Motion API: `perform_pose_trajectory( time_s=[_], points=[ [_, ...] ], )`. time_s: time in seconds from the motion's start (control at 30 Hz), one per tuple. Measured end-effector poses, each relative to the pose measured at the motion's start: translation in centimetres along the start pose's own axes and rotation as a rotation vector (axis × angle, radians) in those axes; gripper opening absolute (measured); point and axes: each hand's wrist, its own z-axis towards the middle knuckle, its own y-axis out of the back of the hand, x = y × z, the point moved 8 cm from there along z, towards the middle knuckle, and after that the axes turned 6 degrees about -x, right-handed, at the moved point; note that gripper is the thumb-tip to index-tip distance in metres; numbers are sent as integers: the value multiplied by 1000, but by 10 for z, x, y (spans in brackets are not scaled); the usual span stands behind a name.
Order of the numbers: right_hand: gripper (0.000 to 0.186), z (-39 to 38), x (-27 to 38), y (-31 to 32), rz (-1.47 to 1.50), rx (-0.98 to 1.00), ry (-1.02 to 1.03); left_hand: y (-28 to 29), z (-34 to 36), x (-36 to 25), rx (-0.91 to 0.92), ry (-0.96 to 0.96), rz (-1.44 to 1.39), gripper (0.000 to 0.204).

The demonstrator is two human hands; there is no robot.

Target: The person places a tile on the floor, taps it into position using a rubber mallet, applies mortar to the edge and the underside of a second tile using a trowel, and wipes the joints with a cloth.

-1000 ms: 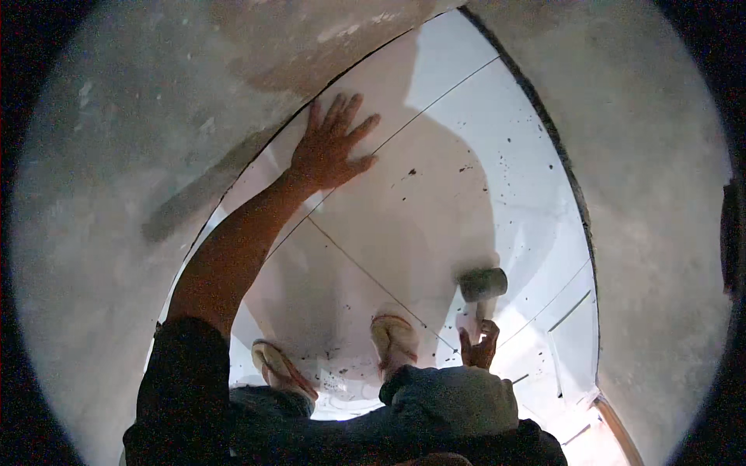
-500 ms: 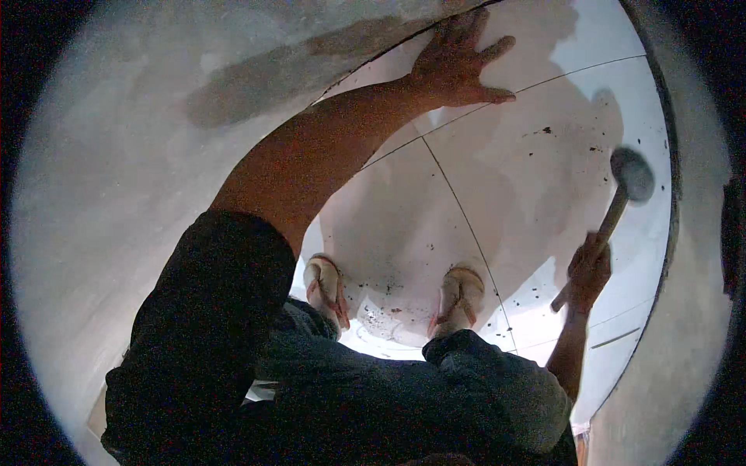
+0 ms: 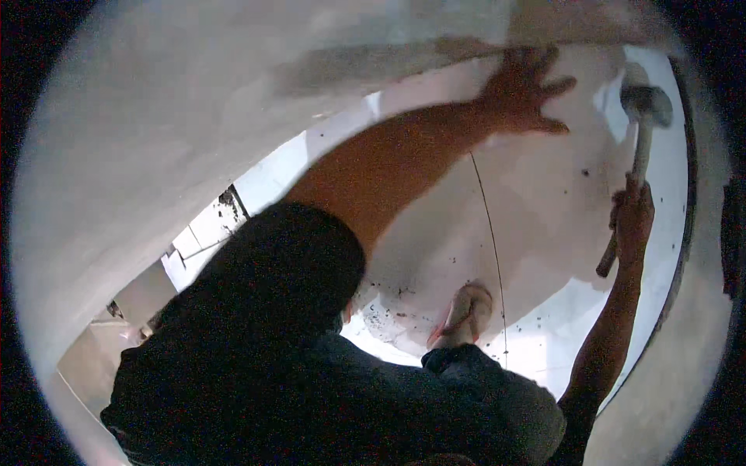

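The right hand (image 3: 633,213) is shut tight around the handle of a mallet (image 3: 642,128). The hand grips low on the handle, and a bit of the handle sticks out under the fist. The handle points up and a little to the right. The grey head of the mallet is at the top, up in the air over the far right part of the tile (image 3: 536,210). It does not look like it touches the tile.

The left hand (image 3: 522,89) is open. Its fingers are spread wide and it lies flat, palm down, on the far edge of the big white tile. It holds nothing. The left arm reaches a long way out from the dark sleeve to get there. The mallet head is near this hand, just to its right, but the two are apart.

The tile is white with small dark specks on it. A thin dark line (image 3: 489,248) runs down the floor from near the left arm toward the foot. The foot wears a sandal (image 3: 462,314) and stands on the white floor near the line.

Grey rough floor (image 3: 155,155) lies to the left and past the tile. At the lower left there are some smaller white tile pieces (image 3: 198,233) with dark bits by them.
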Motion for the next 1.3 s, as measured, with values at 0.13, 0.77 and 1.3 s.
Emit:
perform_pose_trajectory(
  time_s=[0.13, 0.77, 1.3],
  points=[
    [26, -3, -11, 5, -118, -27, -167, -1, -21, -28, -122, 227, 82, 66],
    [32, -46, 1, -7, -10, -120, 81, 31, -80, 7, -13, 196, 117, 70],
    [33, -38, -6, -17, -387, -200, 306, 37, -70, 37, 388, 42, 157, 93]
  ],
)
